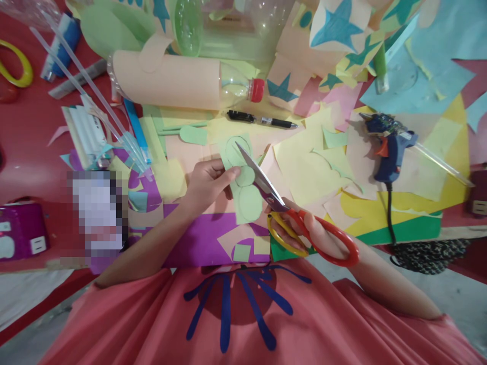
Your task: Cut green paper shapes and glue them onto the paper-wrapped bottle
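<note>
Between the thumb and fingers of my left hand [211,185] is a strip of light green paper [249,205] with round outlines drawn on it. My right hand [304,223] grips a pair of scissors [266,187] by its red and yellow handles. The blades reach up and left across the paper's right side, their tips over the upper drawn circle. Part of the paper's right edge follows a rounded outline. Just above the paper lies a black pen [262,120].
Beyond the pen lies a paper-wrapped plastic bottle [171,78] with a red cap. A blue glue gun [391,152] rests at right, its cord running toward me. Clear glue sticks [95,91], a phone-like blurred item [97,213] and paper scraps [304,162] cover the red table.
</note>
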Motion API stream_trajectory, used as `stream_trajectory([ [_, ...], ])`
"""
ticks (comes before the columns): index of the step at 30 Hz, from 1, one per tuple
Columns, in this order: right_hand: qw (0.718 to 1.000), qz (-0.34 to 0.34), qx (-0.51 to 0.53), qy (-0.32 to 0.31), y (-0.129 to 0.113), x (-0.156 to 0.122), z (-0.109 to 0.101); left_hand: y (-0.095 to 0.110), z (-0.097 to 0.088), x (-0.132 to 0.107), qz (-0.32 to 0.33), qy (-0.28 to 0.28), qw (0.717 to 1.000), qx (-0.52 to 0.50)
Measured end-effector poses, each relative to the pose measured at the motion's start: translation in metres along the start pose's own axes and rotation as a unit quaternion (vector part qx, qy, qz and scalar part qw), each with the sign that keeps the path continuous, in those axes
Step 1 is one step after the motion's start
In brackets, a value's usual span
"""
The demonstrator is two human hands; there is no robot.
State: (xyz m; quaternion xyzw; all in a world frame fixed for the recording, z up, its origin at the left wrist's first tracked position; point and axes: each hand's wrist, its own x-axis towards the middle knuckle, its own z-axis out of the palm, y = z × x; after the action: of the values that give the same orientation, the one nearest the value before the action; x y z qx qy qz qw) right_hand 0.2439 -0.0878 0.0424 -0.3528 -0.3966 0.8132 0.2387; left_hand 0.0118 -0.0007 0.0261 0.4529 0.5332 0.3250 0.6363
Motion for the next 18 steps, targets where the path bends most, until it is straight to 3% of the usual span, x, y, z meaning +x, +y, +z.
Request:
stream_trajectory([
  [7,1.0,0.015,0.004,0.018,0.0045,0.0053,0.0072,0.0118,0.0068,-0.0057,-0.071,-0.054,0.996,-0.013],
  [14,1.0,0.004,-0.012,0.027,0.0086,0.0055,0.0078,0.0118,0.0069,-0.0047,-0.074,-0.061,0.995,-0.019],
  [18,0.999,0.031,-0.025,0.033,0.0042,0.0055,0.0091,0.0117,0.0074,-0.0047,-0.074,-0.067,0.995,-0.014],
])
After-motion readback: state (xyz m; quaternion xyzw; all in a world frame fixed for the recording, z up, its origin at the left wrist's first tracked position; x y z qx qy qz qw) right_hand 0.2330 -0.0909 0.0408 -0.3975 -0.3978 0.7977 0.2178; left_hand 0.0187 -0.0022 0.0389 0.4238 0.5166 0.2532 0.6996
